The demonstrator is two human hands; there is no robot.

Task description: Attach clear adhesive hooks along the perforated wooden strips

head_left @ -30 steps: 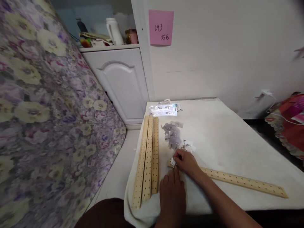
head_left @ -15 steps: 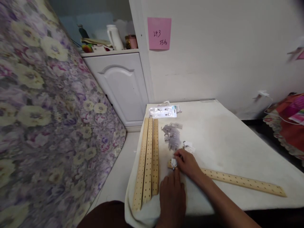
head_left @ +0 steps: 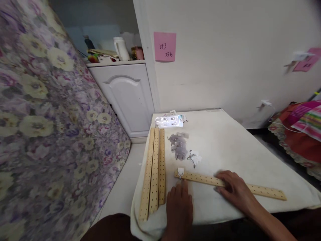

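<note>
A long wooden strip with rows of small holes lies across the near part of the table, slightly slanted. At its left end sits a small white hook with a metal loop hanging toward me. My left hand rests flat on the cloth, its fingers stretched out and the fingertips just below the loop; whether they touch it I cannot tell. Farther right, my right hand straddles the strip, fingers on the far side and thumb on the near side, a little blurred.
Three similar wooden strips lie lengthwise at the table's left edge. Several small hooks in clear bags and loose white hooks lie beyond my hands. A clear blister pack is at the far edge. A floral curtain hangs left.
My right hand has left the hook at the strip's left end and moved right along the strip. My left hand stays beside the hook. The view has shifted slightly.
</note>
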